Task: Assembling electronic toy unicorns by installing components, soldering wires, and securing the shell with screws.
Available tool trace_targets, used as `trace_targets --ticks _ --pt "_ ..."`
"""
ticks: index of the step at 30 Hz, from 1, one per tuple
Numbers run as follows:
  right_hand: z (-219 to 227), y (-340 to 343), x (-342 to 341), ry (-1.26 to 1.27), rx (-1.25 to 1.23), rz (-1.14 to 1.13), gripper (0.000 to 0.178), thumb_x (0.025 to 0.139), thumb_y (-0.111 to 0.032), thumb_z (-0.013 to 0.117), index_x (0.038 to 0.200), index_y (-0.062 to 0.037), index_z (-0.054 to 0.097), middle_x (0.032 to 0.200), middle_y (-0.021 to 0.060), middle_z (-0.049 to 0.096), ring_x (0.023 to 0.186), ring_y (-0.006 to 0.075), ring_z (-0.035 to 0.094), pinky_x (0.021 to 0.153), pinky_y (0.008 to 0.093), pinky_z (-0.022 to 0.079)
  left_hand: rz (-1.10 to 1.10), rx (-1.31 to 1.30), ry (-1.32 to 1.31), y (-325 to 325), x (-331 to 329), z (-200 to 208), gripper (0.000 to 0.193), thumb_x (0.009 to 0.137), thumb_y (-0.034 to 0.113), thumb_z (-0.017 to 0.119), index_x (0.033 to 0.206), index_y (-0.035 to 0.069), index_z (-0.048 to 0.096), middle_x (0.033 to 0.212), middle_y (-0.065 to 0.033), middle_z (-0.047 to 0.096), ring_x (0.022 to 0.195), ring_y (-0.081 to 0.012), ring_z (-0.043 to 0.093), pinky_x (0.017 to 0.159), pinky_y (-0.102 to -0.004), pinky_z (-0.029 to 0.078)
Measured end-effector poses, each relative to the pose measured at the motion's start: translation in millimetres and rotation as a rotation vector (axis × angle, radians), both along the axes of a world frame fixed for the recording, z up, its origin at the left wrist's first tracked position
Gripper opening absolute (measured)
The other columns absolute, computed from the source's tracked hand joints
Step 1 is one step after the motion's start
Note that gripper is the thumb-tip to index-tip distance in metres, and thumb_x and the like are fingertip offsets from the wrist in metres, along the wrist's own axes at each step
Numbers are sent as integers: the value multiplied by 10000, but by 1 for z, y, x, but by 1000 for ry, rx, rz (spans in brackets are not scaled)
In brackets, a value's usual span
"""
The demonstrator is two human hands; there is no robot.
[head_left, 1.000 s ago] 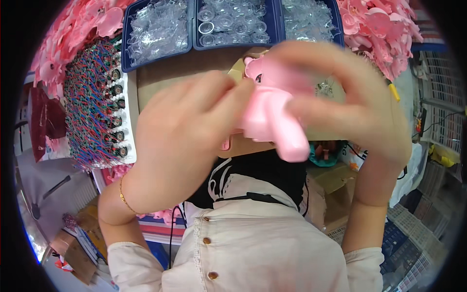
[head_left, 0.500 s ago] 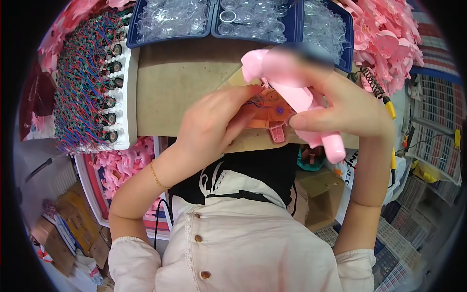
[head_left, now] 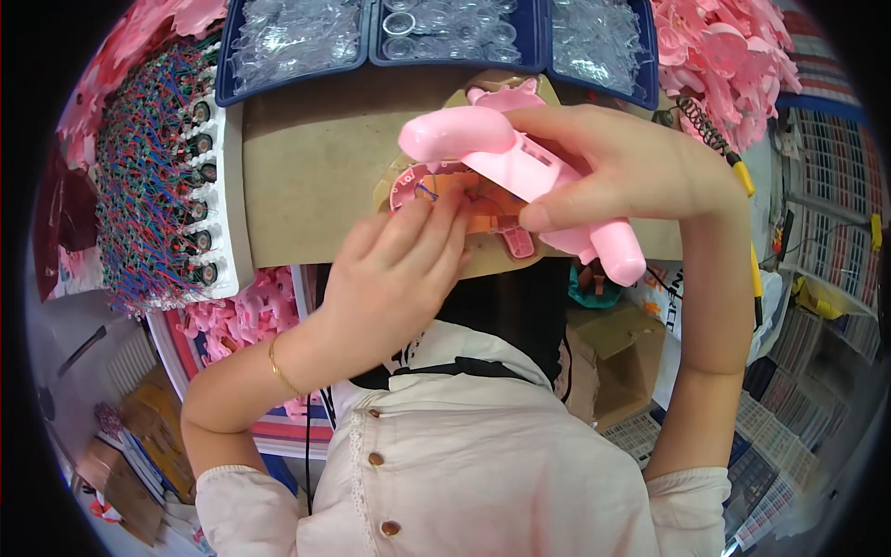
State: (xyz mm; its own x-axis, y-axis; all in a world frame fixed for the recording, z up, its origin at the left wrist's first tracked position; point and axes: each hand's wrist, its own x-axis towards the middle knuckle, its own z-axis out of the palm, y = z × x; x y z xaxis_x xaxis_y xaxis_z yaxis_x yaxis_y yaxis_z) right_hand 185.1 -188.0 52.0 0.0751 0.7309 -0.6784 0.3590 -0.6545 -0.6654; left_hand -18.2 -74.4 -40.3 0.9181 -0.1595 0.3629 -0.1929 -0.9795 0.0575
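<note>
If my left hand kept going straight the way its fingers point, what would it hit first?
The left hand already has its fingers at the round orange and pink part. Just beyond is the pink plastic piece in the right hand, though depth is unclear.

A cardboard sheet lies in front of the person. Behind it 3 trays sit side by side. Left of it stands a rack of wired parts. A heap of plastic pieces lies at its right rear corner.
</note>
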Motion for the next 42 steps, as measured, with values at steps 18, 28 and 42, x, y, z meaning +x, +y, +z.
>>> trace_targets --ticks 18,28,42 --pt "-9 7 4 104 38 -13 432 814 -248 629 1104 59 538 912 91 626 780 130 611 684 256 514 -128 701 250 -31 8 26 531 797 143 539 1320 63 490 1152 -303 578 856 -239 526 614 -252 412" --pt "-12 7 6 75 35 -7 429 800 -242 630 1084 71 562 901 101 649 775 128 622 706 255 517 -184 653 265 -28 11 34 537 804 111 533 1337 71 483 1065 -277 621 816 -223 552 571 -235 420" --pt "-4 6 3 31 146 -19 442 804 -281 633 1061 73 566 926 92 639 791 125 614 694 254 502 -109 654 332 -34 13 29 537 792 134 556 1318 40 501 1078 -269 628 783 -206 552 561 -237 418"
